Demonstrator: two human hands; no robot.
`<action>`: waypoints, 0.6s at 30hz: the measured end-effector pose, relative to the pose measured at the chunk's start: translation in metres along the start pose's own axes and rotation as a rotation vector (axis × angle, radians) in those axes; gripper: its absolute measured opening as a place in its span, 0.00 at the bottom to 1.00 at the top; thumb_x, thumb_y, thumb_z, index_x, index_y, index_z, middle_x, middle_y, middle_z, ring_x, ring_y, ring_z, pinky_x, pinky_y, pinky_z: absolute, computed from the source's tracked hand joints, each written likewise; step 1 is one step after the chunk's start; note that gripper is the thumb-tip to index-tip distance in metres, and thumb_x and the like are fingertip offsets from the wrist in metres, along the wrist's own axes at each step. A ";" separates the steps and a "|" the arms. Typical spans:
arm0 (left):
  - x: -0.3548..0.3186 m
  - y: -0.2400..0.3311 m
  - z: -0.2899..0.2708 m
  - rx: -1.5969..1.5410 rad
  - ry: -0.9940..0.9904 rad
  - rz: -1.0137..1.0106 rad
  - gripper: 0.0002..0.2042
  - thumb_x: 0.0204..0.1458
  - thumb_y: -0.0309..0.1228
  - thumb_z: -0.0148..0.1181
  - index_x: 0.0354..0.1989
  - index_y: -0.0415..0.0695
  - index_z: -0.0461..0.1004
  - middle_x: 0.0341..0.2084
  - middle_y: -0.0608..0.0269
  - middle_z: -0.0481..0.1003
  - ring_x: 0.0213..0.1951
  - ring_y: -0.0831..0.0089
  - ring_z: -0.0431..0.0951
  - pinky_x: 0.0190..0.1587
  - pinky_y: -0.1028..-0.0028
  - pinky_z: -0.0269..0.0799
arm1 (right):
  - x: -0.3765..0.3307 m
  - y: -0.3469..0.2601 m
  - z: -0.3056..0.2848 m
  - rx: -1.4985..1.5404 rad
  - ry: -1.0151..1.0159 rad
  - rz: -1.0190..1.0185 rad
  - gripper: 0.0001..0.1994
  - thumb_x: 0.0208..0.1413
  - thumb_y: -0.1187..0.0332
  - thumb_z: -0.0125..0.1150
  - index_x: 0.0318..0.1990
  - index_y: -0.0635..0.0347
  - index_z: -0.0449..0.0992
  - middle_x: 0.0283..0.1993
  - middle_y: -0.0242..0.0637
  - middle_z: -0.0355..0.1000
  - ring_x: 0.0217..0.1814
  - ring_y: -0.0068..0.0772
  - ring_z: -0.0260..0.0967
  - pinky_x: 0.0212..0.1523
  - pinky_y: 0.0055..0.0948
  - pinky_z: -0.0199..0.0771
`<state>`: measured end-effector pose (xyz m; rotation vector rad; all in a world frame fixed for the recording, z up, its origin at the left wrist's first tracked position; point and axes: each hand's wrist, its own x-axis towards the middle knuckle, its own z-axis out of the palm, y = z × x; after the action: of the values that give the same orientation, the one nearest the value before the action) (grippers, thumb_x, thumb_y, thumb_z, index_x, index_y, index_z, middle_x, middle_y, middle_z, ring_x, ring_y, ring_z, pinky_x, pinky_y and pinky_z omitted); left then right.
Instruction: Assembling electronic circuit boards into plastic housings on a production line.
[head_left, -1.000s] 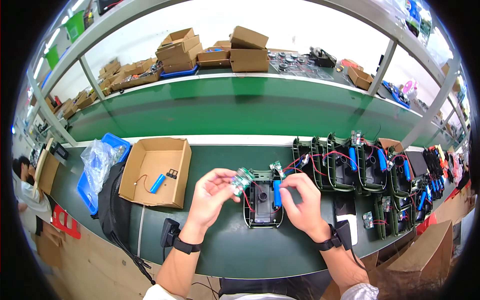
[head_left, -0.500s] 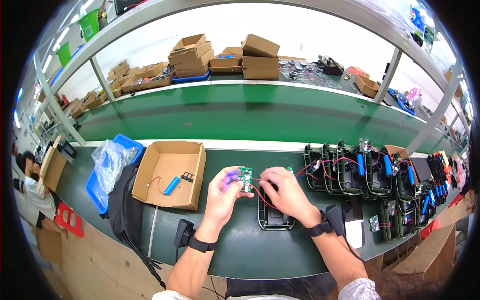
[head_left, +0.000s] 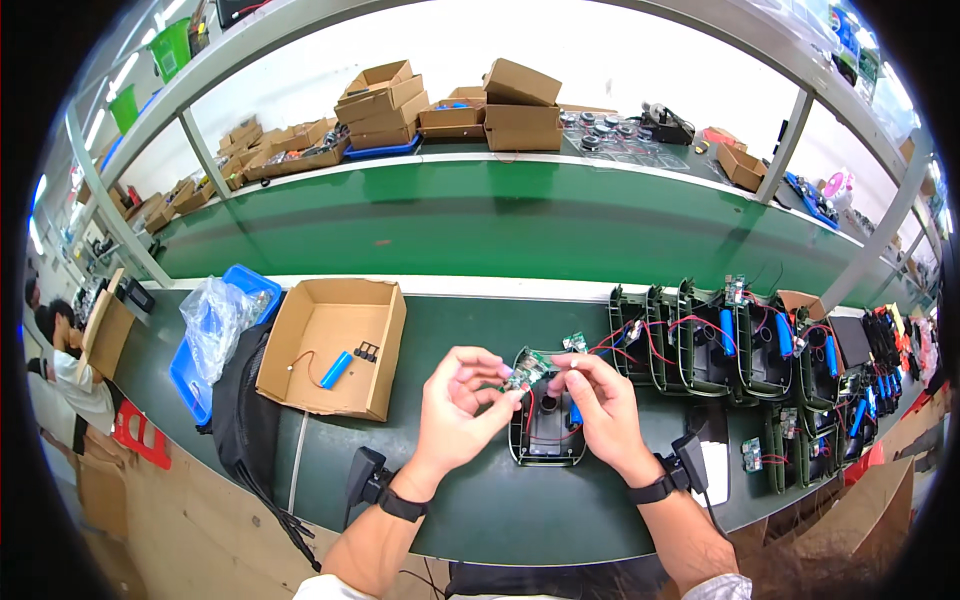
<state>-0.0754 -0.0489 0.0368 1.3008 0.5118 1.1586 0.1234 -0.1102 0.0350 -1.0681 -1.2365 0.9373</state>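
In the left hand — one circuit board.

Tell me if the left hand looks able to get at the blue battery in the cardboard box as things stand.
Probably yes, once freed: the left hand holds a green circuit board. The cardboard box, to its left, is open-topped, and nothing covers the blue battery.

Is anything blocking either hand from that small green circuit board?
Nothing visible: the left hand holds the small green circuit board directly, and the right hand is close beside it.
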 end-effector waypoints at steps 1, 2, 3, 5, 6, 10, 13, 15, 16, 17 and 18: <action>0.000 0.002 0.004 0.045 0.008 0.018 0.18 0.52 0.13 0.66 0.50 0.35 0.69 0.44 0.55 0.77 0.45 0.72 0.81 0.46 0.71 0.84 | 0.000 -0.001 0.000 0.048 0.031 -0.008 0.13 0.71 0.68 0.55 0.55 0.66 0.78 0.44 0.37 0.79 0.46 0.24 0.77 0.49 0.26 0.76; -0.003 0.005 0.006 0.094 0.019 0.031 0.16 0.52 0.14 0.67 0.49 0.34 0.71 0.43 0.55 0.78 0.45 0.73 0.81 0.46 0.74 0.83 | -0.001 -0.001 0.003 0.099 0.060 -0.012 0.13 0.71 0.68 0.55 0.56 0.66 0.77 0.44 0.37 0.79 0.46 0.24 0.77 0.49 0.26 0.76; -0.005 0.002 0.005 0.094 0.024 0.025 0.16 0.52 0.14 0.67 0.49 0.34 0.71 0.43 0.55 0.78 0.45 0.73 0.81 0.46 0.74 0.83 | -0.002 -0.002 0.005 0.102 0.072 -0.034 0.13 0.71 0.70 0.55 0.58 0.66 0.76 0.43 0.37 0.79 0.44 0.23 0.77 0.47 0.26 0.77; -0.006 -0.001 0.003 0.076 0.008 0.027 0.12 0.53 0.14 0.68 0.45 0.33 0.75 0.42 0.56 0.80 0.44 0.74 0.82 0.47 0.74 0.82 | -0.002 -0.001 0.006 0.049 0.052 -0.036 0.13 0.71 0.70 0.55 0.58 0.66 0.76 0.43 0.37 0.79 0.43 0.23 0.77 0.45 0.26 0.77; -0.006 -0.001 0.004 0.075 0.009 0.024 0.12 0.53 0.14 0.68 0.45 0.33 0.75 0.42 0.56 0.80 0.44 0.74 0.82 0.47 0.74 0.82 | -0.002 0.000 0.007 -0.004 0.033 -0.046 0.13 0.70 0.71 0.56 0.58 0.66 0.76 0.44 0.37 0.79 0.41 0.24 0.78 0.44 0.26 0.78; -0.005 0.000 0.006 0.059 0.005 0.016 0.10 0.54 0.14 0.67 0.44 0.33 0.77 0.41 0.57 0.80 0.43 0.73 0.83 0.49 0.74 0.81 | -0.002 0.006 0.008 -0.017 0.058 -0.071 0.12 0.69 0.72 0.58 0.55 0.66 0.78 0.43 0.37 0.80 0.39 0.23 0.78 0.41 0.25 0.80; -0.006 -0.003 0.005 0.063 -0.010 0.026 0.09 0.55 0.15 0.67 0.44 0.33 0.78 0.41 0.57 0.80 0.44 0.73 0.83 0.50 0.73 0.81 | -0.001 0.004 0.007 -0.013 0.059 -0.060 0.12 0.68 0.73 0.58 0.55 0.67 0.79 0.41 0.36 0.81 0.39 0.22 0.78 0.41 0.24 0.80; -0.007 -0.005 0.005 0.063 -0.019 0.033 0.09 0.55 0.15 0.67 0.44 0.33 0.78 0.41 0.57 0.80 0.44 0.73 0.83 0.50 0.73 0.81 | -0.002 0.002 0.006 -0.022 0.044 -0.046 0.12 0.69 0.73 0.57 0.56 0.68 0.77 0.43 0.37 0.80 0.39 0.22 0.77 0.42 0.24 0.78; -0.007 -0.005 0.004 0.064 -0.026 0.026 0.09 0.56 0.15 0.66 0.44 0.33 0.77 0.41 0.57 0.80 0.45 0.73 0.82 0.52 0.72 0.80 | -0.002 0.001 0.005 -0.031 0.026 -0.033 0.12 0.70 0.72 0.56 0.56 0.69 0.76 0.44 0.37 0.79 0.40 0.22 0.76 0.43 0.23 0.77; -0.006 -0.006 0.004 0.065 -0.035 0.019 0.09 0.56 0.15 0.66 0.44 0.33 0.77 0.41 0.57 0.80 0.45 0.73 0.82 0.53 0.72 0.80 | -0.002 0.000 0.006 -0.031 0.028 -0.035 0.12 0.70 0.72 0.56 0.56 0.69 0.76 0.44 0.37 0.79 0.40 0.22 0.76 0.43 0.23 0.77; -0.006 -0.006 0.004 0.065 -0.037 0.020 0.09 0.56 0.15 0.66 0.44 0.33 0.77 0.41 0.57 0.80 0.45 0.73 0.82 0.53 0.72 0.80 | -0.002 0.000 0.007 -0.010 0.065 -0.026 0.12 0.69 0.73 0.58 0.55 0.68 0.77 0.43 0.37 0.80 0.39 0.22 0.77 0.43 0.23 0.78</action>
<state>-0.0720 -0.0554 0.0304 1.3835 0.5142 1.1407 0.1162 -0.1116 0.0348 -1.0803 -1.1996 0.8710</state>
